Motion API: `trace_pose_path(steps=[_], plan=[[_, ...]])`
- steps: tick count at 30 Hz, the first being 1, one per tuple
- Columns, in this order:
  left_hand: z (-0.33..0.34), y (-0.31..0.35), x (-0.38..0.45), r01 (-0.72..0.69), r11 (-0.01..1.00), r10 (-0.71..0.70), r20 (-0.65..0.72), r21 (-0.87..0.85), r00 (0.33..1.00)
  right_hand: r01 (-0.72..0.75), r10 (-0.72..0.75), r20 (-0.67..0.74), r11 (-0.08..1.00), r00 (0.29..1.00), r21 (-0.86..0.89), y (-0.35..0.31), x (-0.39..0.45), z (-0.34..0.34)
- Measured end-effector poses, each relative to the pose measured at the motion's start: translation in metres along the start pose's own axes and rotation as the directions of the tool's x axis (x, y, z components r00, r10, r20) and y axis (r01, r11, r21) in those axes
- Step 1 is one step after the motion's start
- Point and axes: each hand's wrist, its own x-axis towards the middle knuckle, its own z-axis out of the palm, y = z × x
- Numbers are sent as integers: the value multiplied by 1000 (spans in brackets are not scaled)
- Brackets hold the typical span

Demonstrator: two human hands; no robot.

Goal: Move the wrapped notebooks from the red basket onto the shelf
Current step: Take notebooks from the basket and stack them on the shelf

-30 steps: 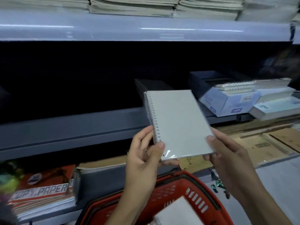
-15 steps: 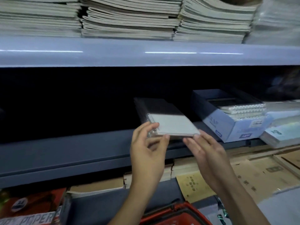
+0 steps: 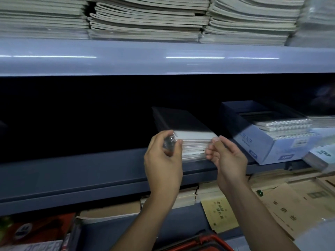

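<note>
The wrapped notebook (image 3: 192,135) lies atop a stack (image 3: 193,151) on the middle shelf (image 3: 72,171). Your left hand (image 3: 163,160) pinches its wrapped left corner; your right hand (image 3: 226,156) has fingertips closed on its right edge. Right of it, a blue box (image 3: 257,142) holds spiral notebooks (image 3: 286,127), apparently three deep. Only the red basket (image 3: 204,242) rim shows, contents unseen.

This is a stationery shop. Metal display shelves (image 3: 163,58) fill the view. At 12 o'clock lie thick stacks of exercise books (image 3: 148,19). At 3 o'clock an open blue carton (image 3: 253,142) holds spiral notebooks. At 5 o'clock are brown paper envelopes (image 3: 282,205), at 7 o'clock copy paper packs (image 3: 36,232).
</note>
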Motion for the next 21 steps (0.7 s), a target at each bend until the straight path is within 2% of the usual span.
trace_pose_path(steps=[8, 13, 17, 19, 21], plan=[[-17, 8, -6, 3, 999, -1, 68, -37, 998, 82, -83, 5, 983, 997, -164, -8, -17, -13], [-45, 8, -35, -16, 1000, 18, 121, -19, 992, 244, -151, 236, 863, 960, -442, -15, -67, -48], [-62, -16, -68, 66, 998, -66, 168, 7, 984, 252, -16, 340, 703, 940, -665, -3, -104, -90], [-71, -31, -89, 81, 996, -84, 193, 23, 978, 248, 92, 359, 566, 929, -786, 12, -119, -118], [-80, -51, -117, 100, 994, -109, 223, 52, 969, 236, 264, 364, 415, 893, -879, 29, -135, -148]])
